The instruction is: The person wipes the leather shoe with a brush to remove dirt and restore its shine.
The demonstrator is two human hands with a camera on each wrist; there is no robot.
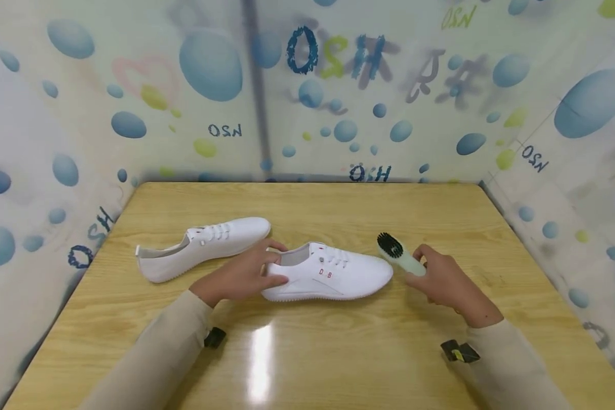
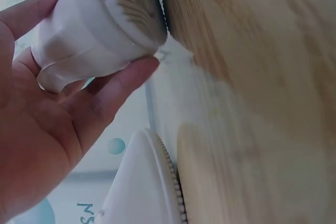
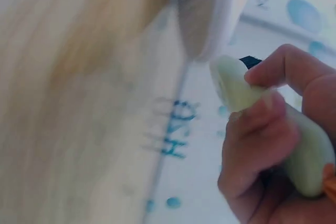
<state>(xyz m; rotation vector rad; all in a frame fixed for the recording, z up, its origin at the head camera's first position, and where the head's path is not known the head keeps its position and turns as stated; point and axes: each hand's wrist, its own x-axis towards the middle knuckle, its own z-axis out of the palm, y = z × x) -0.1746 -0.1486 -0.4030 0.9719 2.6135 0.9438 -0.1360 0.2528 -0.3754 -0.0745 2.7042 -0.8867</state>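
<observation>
My left hand (image 1: 248,272) grips the heel of a white lace-up shoe (image 1: 353,276), thumb on the near side. In the left wrist view, the fingers (image 2: 123,80) wrap the heel, and part of its ridged sole shows. The shoe's toe points right. My right hand (image 1: 443,279) holds a scrub brush (image 1: 401,255) by its pale green handle, just right of that toe and apart from it. The brush's black bristles face up in the head view. A second white shoe (image 1: 205,250) lies behind my left hand, toe to the right.
The wooden table (image 1: 312,208) reaches back to a wall (image 1: 420,114) patterned with blue and green drops and lettering. Side walls stand close at left and right. Dark straps with small fittings (image 1: 460,351) sit at both sleeves.
</observation>
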